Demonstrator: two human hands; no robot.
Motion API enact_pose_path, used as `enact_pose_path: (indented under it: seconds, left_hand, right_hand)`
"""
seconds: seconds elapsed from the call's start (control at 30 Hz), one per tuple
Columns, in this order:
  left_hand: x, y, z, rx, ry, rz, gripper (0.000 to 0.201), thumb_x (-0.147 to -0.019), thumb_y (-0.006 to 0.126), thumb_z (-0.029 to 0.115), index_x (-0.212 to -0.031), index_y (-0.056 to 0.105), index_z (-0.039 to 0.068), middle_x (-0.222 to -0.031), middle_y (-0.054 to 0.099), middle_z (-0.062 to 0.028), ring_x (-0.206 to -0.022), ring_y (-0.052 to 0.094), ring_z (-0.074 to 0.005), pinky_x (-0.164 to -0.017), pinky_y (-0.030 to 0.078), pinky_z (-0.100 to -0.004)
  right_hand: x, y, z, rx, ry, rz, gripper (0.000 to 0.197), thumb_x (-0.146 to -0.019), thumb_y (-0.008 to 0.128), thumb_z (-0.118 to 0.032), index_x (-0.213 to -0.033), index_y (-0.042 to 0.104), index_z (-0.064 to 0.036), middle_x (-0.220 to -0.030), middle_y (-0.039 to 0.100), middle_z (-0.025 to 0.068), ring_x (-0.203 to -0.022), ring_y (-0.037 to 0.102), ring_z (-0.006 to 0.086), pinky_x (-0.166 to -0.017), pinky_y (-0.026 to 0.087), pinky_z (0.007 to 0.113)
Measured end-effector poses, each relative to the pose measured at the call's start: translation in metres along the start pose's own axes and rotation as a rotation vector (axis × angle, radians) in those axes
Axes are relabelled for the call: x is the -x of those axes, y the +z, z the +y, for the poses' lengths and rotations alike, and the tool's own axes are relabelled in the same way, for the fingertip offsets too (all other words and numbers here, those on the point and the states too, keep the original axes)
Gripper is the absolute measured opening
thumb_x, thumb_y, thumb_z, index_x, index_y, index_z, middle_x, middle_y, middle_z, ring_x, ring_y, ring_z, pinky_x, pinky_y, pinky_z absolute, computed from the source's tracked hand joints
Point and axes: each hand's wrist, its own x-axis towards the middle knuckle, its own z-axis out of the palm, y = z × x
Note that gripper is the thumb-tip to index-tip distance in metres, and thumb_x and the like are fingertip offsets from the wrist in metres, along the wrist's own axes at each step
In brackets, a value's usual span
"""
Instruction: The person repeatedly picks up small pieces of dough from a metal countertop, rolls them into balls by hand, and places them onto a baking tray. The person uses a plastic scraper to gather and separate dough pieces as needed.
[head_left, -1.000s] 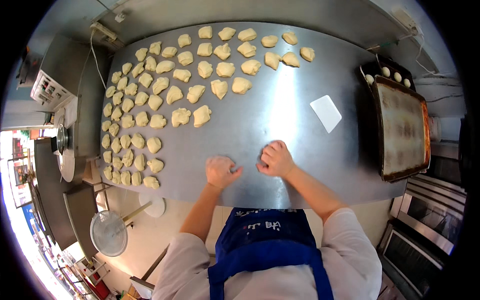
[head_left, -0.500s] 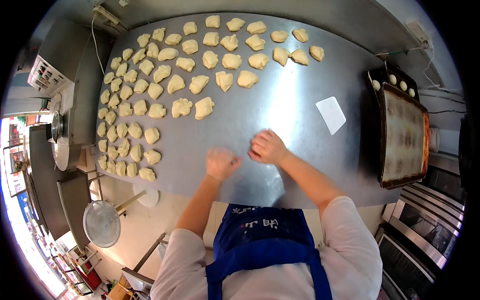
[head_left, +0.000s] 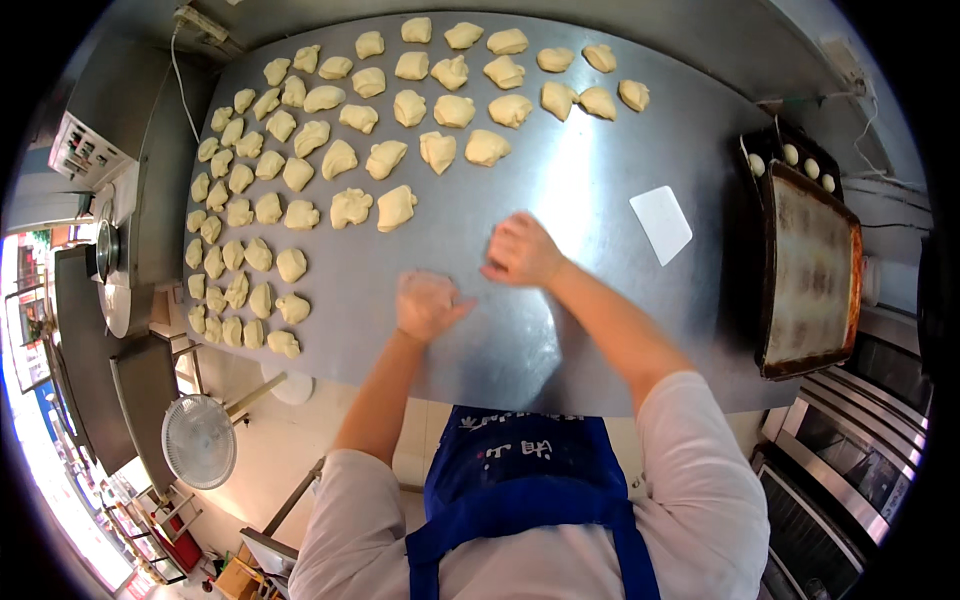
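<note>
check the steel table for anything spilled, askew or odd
Nothing stands out. The dough pieces lie in loose rows on the steel table, the white scraper lies flat, and the baking tray sits at the right edge. Both hands press palm-down on the table.

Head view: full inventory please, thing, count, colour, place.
Steel table: one, grey metal, centre.
Dough pieces: several dozen, pale yellow, in rows across the table's far and left parts.
Scraper card: one, white, flat on the table right of the hands.
Baking tray: one, dark with a browned liner, right edge.
Dough balls: four or so, pale, at the tray's far end.
Fan: one, white, on the floor lower left.
Apron: one, blue, on the person.
Left hand: palm down on the table.
Right hand: palm down on the table.
</note>
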Motion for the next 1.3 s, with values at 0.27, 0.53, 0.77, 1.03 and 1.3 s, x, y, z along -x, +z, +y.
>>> enact_pose_path:
  seconds: [0.27, 0.53, 0.77, 1.03, 1.3]
  left_hand:
    - [0.019, -0.025, -0.002, 0.058, -0.173, 0.256, 0.038, -0.075, 0.091, 0.021, -0.105, 0.071, 0.008, -0.095, 0.071, -0.0095, -0.087, 0.066, -0.0347, -0.086, 0.054, -0.0445]
    - [0.025, -0.059, 0.002, 0.116, -0.345, -0.122, 0.039, -0.083, 0.084, 0.018, -0.117, 0.07, 0.008, -0.11, 0.073, -0.0156, -0.101, 0.069, -0.0391, -0.087, 0.055, -0.0492]
    - [0.117, 0.004, 0.066, 0.118, -0.164, 0.207, 0.035, -0.071, 0.091, 0.035, -0.088, 0.068, 0.013, -0.092, 0.071, -0.0049, -0.09, 0.069, -0.0292, -0.082, 0.05, -0.0456]
    - [-0.004, 0.008, -0.009, 0.1, 0.038, 0.11, 0.029, -0.067, 0.092, 0.033, -0.074, 0.068, 0.017, -0.082, 0.069, -0.0005, -0.082, 0.067, -0.0261, -0.079, 0.053, -0.0434]
    - [0.054, 0.002, 0.025, 0.077, 0.016, 0.232, 0.026, -0.07, 0.092, 0.02, -0.078, 0.068, 0.015, -0.081, 0.068, -0.0019, -0.087, 0.067, -0.0287, -0.082, 0.053, -0.0428]
  right_hand:
    - [0.03, -0.062, 0.012, -0.131, 0.471, 0.057, 0.079, -0.072, 0.092, -0.031, -0.141, 0.057, -0.0124, -0.116, 0.068, 0.0119, -0.107, 0.063, 0.035, -0.1, 0.05, 0.046]
    - [0.037, -0.04, -0.022, -0.155, 0.725, 0.351, 0.04, -0.082, 0.08, -0.013, -0.118, 0.065, -0.0052, -0.119, 0.069, 0.015, -0.113, 0.063, 0.0368, -0.097, 0.053, 0.043]
    - [0.14, -0.061, -0.127, -0.144, 0.517, 0.237, 0.026, -0.066, 0.079, -0.012, -0.088, 0.065, -0.0089, -0.097, 0.067, 0.0075, -0.097, 0.064, 0.029, -0.086, 0.052, 0.044]
    - [0.041, -0.041, -0.025, 0.128, 0.043, 0.097, 0.031, -0.071, 0.081, -0.038, -0.076, 0.062, -0.0144, -0.083, 0.061, 0.0016, -0.085, 0.058, 0.0249, -0.084, 0.047, 0.042]
    - [0.089, -0.037, -0.057, -0.049, 0.18, 0.235, 0.036, -0.075, 0.085, -0.041, -0.083, 0.065, -0.0123, -0.088, 0.063, 0.0015, -0.087, 0.06, 0.0252, -0.082, 0.049, 0.041]
